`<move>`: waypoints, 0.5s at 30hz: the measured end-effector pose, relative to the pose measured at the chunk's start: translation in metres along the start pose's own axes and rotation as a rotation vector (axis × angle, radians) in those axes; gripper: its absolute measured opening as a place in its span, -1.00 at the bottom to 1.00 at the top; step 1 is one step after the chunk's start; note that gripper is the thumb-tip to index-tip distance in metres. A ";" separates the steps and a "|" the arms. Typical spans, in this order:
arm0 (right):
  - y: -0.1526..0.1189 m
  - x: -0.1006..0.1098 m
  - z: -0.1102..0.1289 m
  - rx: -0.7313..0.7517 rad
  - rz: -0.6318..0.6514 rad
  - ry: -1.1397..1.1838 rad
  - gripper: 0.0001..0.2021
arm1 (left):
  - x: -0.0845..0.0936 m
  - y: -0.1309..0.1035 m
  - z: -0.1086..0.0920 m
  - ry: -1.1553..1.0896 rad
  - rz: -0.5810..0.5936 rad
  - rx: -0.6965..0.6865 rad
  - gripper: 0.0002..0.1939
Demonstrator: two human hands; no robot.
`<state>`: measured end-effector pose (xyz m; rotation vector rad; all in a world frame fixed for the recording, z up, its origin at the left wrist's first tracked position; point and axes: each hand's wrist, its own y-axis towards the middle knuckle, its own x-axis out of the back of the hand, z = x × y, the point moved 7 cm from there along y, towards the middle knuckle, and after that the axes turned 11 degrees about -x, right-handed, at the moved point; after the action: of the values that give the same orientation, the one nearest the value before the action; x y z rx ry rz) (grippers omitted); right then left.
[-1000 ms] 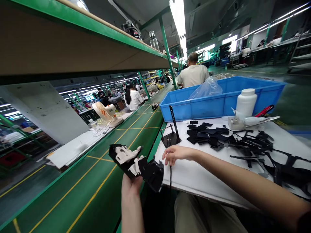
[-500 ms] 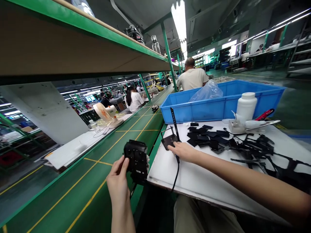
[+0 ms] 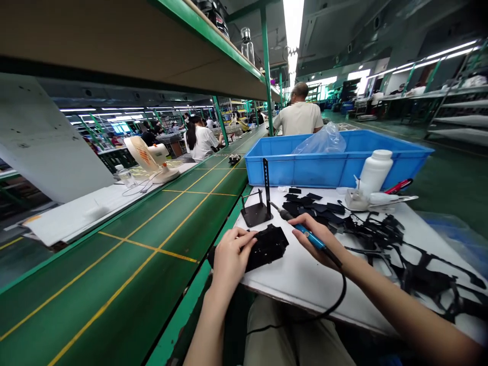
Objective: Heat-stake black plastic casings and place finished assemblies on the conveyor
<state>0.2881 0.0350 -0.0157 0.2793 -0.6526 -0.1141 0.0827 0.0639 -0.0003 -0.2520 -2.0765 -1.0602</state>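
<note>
black part [image 3: 268, 246] at table edge [image 3: 297, 299]

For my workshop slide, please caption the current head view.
Left hand steadies a black part while the right holds a blue corded tool beside a conveyor.

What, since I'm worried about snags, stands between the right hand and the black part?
Nothing visible: only bare white tabletop shows between the right hand, holding the blue tool, and the black part. The black stand sits beyond that gap.
</note>
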 end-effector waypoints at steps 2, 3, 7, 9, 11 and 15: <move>-0.004 0.005 -0.008 -0.047 -0.031 0.076 -0.84 | -0.016 0.003 -0.008 0.046 0.040 -0.059 -0.78; -0.004 0.009 -0.012 -0.061 -0.057 0.121 -0.84 | -0.023 0.004 -0.010 0.059 0.050 -0.076 -0.78; -0.003 0.020 -0.026 -0.092 -0.102 0.339 -0.80 | -0.037 0.003 -0.011 0.030 0.047 -0.061 -0.78; 0.000 0.020 -0.031 -0.095 -0.050 0.445 -0.76 | -0.039 0.002 -0.011 -0.001 0.048 -0.039 -0.79; 0.002 0.022 -0.037 -0.107 -0.044 0.520 -0.73 | -0.039 0.001 -0.011 -0.026 0.057 -0.024 -0.81; 0.002 0.028 -0.048 -0.186 -0.093 0.743 -0.89 | -0.040 0.002 -0.012 -0.043 0.065 -0.011 -0.83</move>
<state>0.3396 0.0424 -0.0355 0.1533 0.1092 -0.1477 0.1172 0.0627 -0.0236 -0.3487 -2.0863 -1.0359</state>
